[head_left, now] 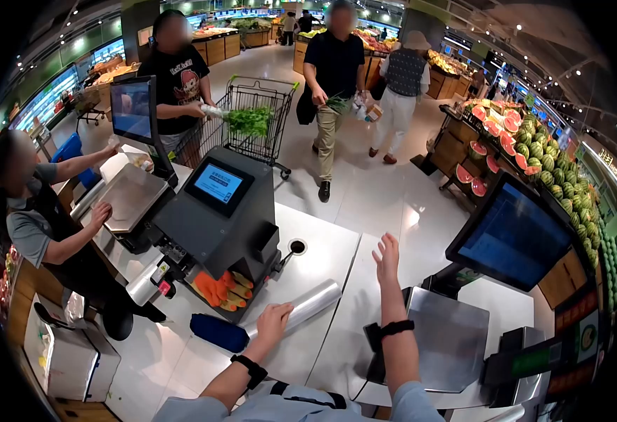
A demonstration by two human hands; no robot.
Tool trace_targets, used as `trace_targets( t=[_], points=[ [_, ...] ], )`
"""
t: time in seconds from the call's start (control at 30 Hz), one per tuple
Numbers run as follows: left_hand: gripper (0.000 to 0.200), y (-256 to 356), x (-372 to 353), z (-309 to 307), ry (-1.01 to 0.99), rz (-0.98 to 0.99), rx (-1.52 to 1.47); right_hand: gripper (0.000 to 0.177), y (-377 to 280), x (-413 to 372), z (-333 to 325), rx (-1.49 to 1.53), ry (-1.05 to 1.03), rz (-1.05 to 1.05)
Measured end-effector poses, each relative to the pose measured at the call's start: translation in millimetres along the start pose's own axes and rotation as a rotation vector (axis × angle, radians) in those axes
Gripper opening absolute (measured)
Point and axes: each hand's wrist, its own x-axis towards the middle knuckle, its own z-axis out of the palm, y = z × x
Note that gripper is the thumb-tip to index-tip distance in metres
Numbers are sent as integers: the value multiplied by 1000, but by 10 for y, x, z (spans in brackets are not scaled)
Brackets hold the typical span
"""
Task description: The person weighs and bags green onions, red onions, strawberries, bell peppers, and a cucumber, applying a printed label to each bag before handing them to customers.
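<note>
My left hand [273, 325] lies over a roll of clear plastic bags [313, 304] on the white counter, its fingers bent against the roll. Beside that roll is a dark blue pouch-like item [218, 333]. Raised above the counter, my right hand [386, 259] has its fingers apart and nothing in it. Below my right forearm is the steel plate of a scale [449, 337], with a tilted monitor [512, 232] behind it. Orange work gloves [223, 289] rest under the dark grey label machine [217, 204] on my left.
A co-worker [41, 204] at the left reaches over another scale [129, 200]. Across the counter, one person holds leafy greens [249, 121] by a shopping cart [266, 98]; another person [335, 70] walks up carrying produce. Watermelons [551, 158] are stacked at the right.
</note>
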Motion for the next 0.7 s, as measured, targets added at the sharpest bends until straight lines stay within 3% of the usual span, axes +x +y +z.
trace_targets(
  t=[0.07, 0.13, 0.2, 0.47, 0.7],
  points=[
    [60, 112, -64, -211, 174, 123, 60, 49, -220, -65, 148, 36, -73, -111],
    [62, 523, -120, -150, 156, 95, 123, 47, -442, 45, 79, -27, -76, -124],
    [65, 536, -107, -216, 145, 85, 239, 45, -552, 130, 222, -36, -85, -145],
    [68, 487, -159, -84, 157, 153, 218, 52, -650, 641, 285, 210, -123, 58],
    [62, 547, -141, -248, 73, 72, 191, 61, -452, 925, 287, 215, -110, 128]
  ],
)
